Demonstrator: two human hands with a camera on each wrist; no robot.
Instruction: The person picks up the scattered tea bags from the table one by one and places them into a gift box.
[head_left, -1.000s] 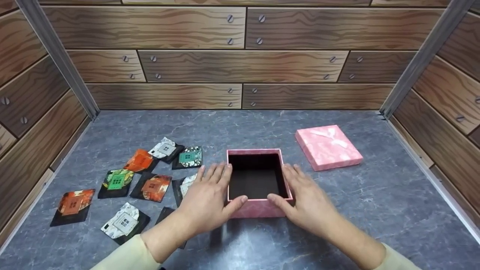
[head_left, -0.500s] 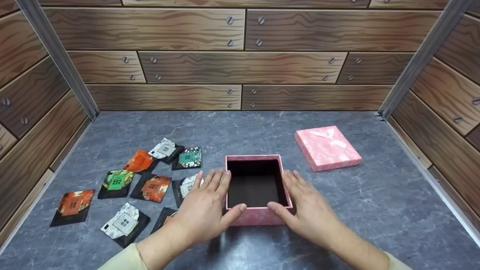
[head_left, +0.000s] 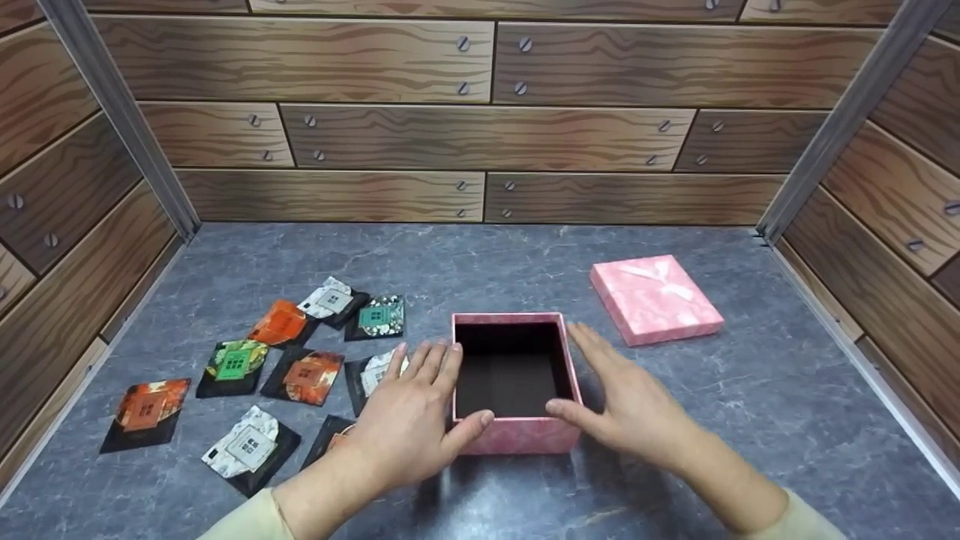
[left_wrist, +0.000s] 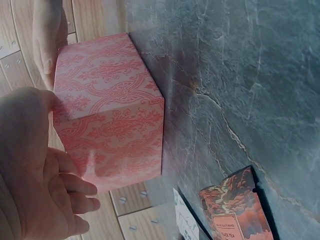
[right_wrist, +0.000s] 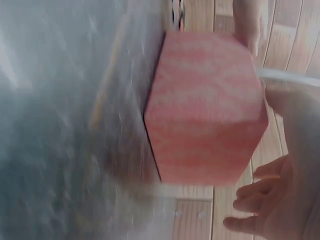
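A pink patterned box (head_left: 517,435) with a dark inside stands uncovered on the table in the head view. My left hand (head_left: 412,412) rests along its left side, thumb at the near rim and fingers straight at the left wall. On the other side my right hand (head_left: 634,409) is held with straight fingers spread a little off the right wall, its thumb near the front right corner. The left wrist view shows the box's printed walls (left_wrist: 110,140) beside the left palm. In the right wrist view the box (right_wrist: 205,105) is blurred, with the right fingers (right_wrist: 260,195) apart from it.
A pink lid (head_left: 656,300) with a white ribbon bow lies at the back right. Several tea sachets, among them a green one (head_left: 232,367) and an orange one (head_left: 281,322), are spread over the left of the table. Wood-patterned walls (head_left: 375,135) enclose the table.
Both hands slid the box slightly toward the person. Since then my right hand has drawn off its right wall, while my left hand stays at the left side.
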